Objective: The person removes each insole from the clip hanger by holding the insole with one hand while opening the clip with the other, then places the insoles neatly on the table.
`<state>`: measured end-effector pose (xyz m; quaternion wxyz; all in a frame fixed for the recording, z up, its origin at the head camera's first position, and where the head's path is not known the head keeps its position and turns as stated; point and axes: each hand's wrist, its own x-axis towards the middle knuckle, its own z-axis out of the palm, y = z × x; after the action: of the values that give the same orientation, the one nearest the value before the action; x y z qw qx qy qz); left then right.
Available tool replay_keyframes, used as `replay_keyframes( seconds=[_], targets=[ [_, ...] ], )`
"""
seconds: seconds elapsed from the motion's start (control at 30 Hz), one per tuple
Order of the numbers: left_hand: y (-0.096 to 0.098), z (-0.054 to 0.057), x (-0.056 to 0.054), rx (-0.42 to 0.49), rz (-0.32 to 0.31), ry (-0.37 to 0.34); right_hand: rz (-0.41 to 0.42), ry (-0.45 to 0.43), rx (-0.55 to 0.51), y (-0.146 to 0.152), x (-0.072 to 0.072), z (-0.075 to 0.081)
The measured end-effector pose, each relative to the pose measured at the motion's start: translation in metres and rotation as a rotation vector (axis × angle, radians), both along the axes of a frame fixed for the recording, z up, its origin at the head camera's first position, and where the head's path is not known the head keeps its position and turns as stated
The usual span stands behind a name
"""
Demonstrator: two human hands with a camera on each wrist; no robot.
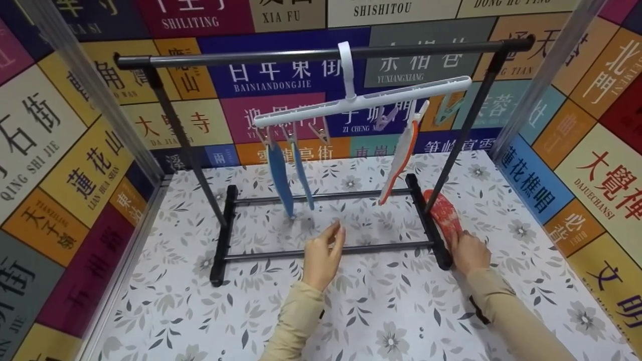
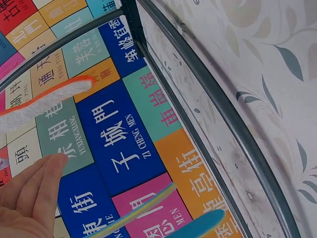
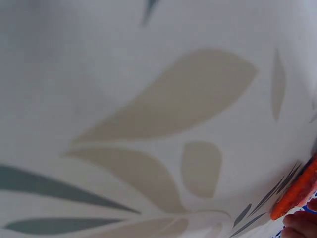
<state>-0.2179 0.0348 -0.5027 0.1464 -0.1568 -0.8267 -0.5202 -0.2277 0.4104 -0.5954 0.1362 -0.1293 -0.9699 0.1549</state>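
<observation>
A red, white-flecked insole (image 1: pixel 441 213) lies at the right foot of the rack, and my right hand (image 1: pixel 471 253) pinches its near end. In the right wrist view only its orange-red edge (image 3: pixel 297 191) and some fingertips (image 3: pixel 299 223) show at the lower right corner. My left hand (image 1: pixel 323 255) is in front of the rack, holding nothing, with fingers loosely bent. Two blue insoles (image 1: pixel 281 178) hang from clips on the left of a white hanger (image 1: pixel 361 104). On its right hangs an orange-edged insole (image 1: pixel 401 160) with a white fluffy face.
A dark metal rack (image 1: pixel 321 54) carries the hanger on its top bar; two lower bars (image 1: pixel 381 247) join its black feet. Unused clips (image 1: pixel 449 111) dangle from the hanger. Leaf-patterned cloth (image 1: pixel 391 311) covers the table, and walls with printed characters (image 1: pixel 281 75) enclose it.
</observation>
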Motion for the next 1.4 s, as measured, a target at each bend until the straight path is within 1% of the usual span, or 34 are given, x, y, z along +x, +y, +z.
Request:
replay_keyframes(
  seconds=[0.07,0.17,0.33,0.43,0.6,0.73,0.87,0.97,1.07,1.13,1.2,1.3,1.4],
  targets=[
    [0.0,0.0,-0.001,-0.011,0.004,0.0,0.009,0.028,0.003,-0.002,0.0,0.002],
    [-0.001,0.003,-0.003,-0.037,0.011,0.017,0.044,0.084,0.012,-0.007,-0.001,0.006],
    [0.0,0.011,-0.009,-0.085,0.024,0.051,0.086,0.166,0.007,-0.023,-0.005,0.014],
    [0.003,0.017,-0.015,-0.118,0.026,0.075,0.112,0.208,-0.016,-0.037,-0.008,0.02],
    [0.007,0.027,-0.028,-0.161,0.041,0.123,0.183,0.253,-0.042,-0.058,-0.015,0.031],
    [0.009,0.035,-0.038,-0.186,0.057,0.13,0.194,0.243,-0.041,-0.071,-0.022,0.037],
    [0.013,0.045,-0.045,-0.209,0.057,0.129,0.191,0.186,-0.023,-0.082,-0.027,0.041],
    [0.018,0.052,-0.05,-0.211,0.038,0.154,0.189,0.13,-0.015,-0.089,-0.028,0.045],
    [0.023,0.059,-0.055,-0.206,0.014,0.196,0.186,0.09,-0.023,-0.094,-0.03,0.049],
    [0.026,0.064,-0.059,-0.214,0.012,0.23,0.189,0.076,-0.037,-0.099,-0.031,0.052],
    [0.03,0.068,-0.062,-0.23,0.02,0.278,0.199,0.082,-0.044,-0.103,-0.034,0.055],
    [0.035,0.077,-0.067,-0.265,0.015,0.333,0.226,0.119,-0.045,-0.108,-0.039,0.058],
    [0.041,0.086,-0.071,-0.303,0.006,0.354,0.254,0.176,-0.022,-0.112,-0.044,0.06]
  ],
)
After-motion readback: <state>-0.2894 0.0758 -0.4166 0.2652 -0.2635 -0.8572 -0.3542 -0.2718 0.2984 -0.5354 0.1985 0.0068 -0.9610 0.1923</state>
